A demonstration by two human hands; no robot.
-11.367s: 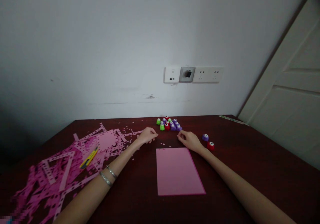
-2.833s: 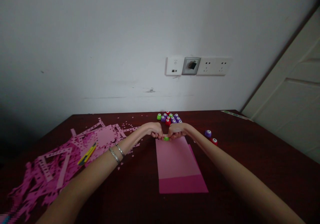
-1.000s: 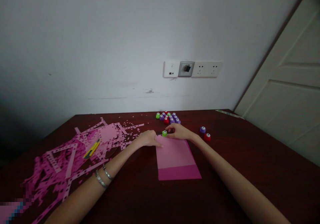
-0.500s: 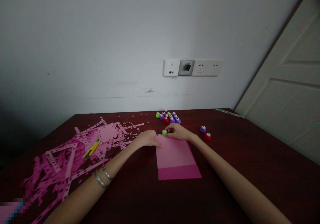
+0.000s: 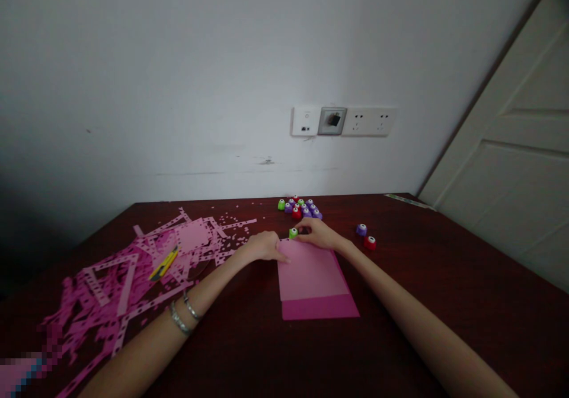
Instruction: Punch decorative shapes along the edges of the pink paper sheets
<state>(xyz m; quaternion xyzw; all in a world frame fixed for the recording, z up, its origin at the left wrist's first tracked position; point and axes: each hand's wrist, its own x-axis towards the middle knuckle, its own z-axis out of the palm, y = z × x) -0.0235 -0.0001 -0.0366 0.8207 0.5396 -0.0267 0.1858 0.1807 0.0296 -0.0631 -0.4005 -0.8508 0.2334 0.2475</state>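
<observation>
A pink paper sheet (image 5: 311, 276) lies on the dark wooden table (image 5: 444, 303), over a darker pink sheet (image 5: 322, 308) that shows at its near edge. My left hand (image 5: 264, 247) rests flat on the sheet's far left corner, fingers stretched out. My right hand (image 5: 317, 235) pinches a small green paper punch (image 5: 293, 233) that sits at the sheet's far edge. A cluster of several green, red and purple punches (image 5: 300, 207) stands just behind the hands.
Punched pink paper strips and scraps (image 5: 128, 273) cover the table's left side, with a yellow utility knife (image 5: 162, 264) on them. A purple punch (image 5: 361, 230) and a red punch (image 5: 370, 243) stand right of my right hand. Wall sockets (image 5: 342, 121) and a door (image 5: 511, 167) lie beyond.
Earlier both hands pressed the green punch together; since then the left hand has moved to the sheet's corner. Over the last second the hands and punch have barely shifted.
</observation>
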